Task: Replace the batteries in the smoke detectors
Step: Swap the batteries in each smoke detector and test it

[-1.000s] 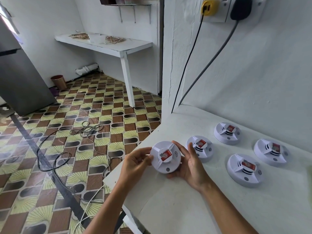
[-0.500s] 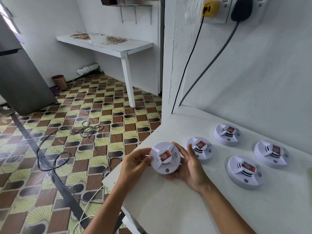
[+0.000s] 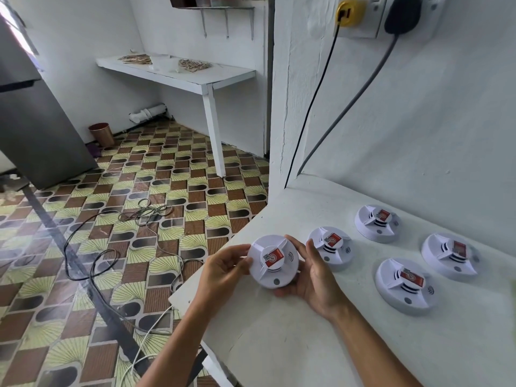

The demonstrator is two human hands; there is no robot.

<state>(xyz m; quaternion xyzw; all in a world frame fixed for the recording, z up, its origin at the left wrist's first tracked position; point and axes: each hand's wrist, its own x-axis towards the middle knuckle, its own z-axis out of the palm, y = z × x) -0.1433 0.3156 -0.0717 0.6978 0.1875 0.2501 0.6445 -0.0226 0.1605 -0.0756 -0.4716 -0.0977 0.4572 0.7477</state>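
Note:
A round white smoke detector (image 3: 272,261) with a red sticker on its face is held above the left corner of the white counter (image 3: 321,344). My left hand (image 3: 223,268) grips its left rim and my right hand (image 3: 314,275) cups its right side and underside. Several more white detectors with red stickers lie face up on the counter: one just behind my right hand (image 3: 333,248), one further back (image 3: 375,223), one at the right (image 3: 449,255) and one in front of it (image 3: 405,284). No batteries are visible.
The white wall (image 3: 418,121) rises behind the counter, with a yellow plug (image 3: 347,11) and a black plug (image 3: 402,13) whose cables hang down to the counter's back corner. Left of the counter edge lies patterned tile floor with loose cables (image 3: 111,247). A white shelf table (image 3: 181,71) stands beyond.
Both hands keep hold of the detector. It has turned slightly clockwise in my hands; its sticker and small grey dot sit a little differently.

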